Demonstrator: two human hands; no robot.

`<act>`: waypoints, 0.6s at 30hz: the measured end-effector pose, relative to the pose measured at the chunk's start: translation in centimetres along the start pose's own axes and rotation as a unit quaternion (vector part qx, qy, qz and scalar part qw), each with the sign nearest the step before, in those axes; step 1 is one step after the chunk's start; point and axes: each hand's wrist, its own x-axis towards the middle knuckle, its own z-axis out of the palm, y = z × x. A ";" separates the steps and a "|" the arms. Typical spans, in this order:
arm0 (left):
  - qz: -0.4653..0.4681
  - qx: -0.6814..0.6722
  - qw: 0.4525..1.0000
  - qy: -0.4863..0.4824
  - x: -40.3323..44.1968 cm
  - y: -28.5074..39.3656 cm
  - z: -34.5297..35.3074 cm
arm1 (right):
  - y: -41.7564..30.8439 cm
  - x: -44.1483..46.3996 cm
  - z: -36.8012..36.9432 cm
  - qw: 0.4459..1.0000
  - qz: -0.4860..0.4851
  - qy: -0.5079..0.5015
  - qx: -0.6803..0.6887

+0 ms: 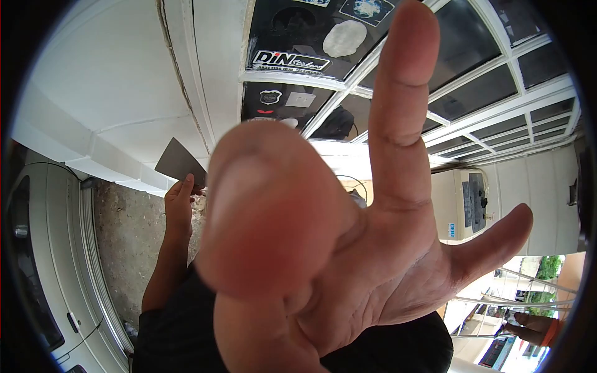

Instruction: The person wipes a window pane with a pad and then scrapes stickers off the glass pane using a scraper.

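Observation:
My right hand (pixel 385 267) is spread wide very close to the camera and covers much of the middle of the view. One blurred fingertip points almost straight at the lens, and nothing shows in the palm. Farther off at the left, my left hand (pixel 180 198) pinches a thin grey flat scraper (pixel 180 163) by its lower edge. The scraper is held in front of the white wall panel (pixel 149 133), and whether it touches the panel I cannot tell. Part of the left hand's grip is hidden behind the scraper.
A silver vehicle (pixel 53 248) stands at the far left beside rough concrete ground (pixel 134 230). White-framed glass panes (pixel 298 37) with stickers run across the top. A beige appliance (pixel 460 202) with a dark panel is at the right.

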 end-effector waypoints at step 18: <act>0.011 0.046 0.999 0.016 -2.8 -3.9 10.2 | -8.4 -7.4 0.9 1.000 -0.014 0.002 0.008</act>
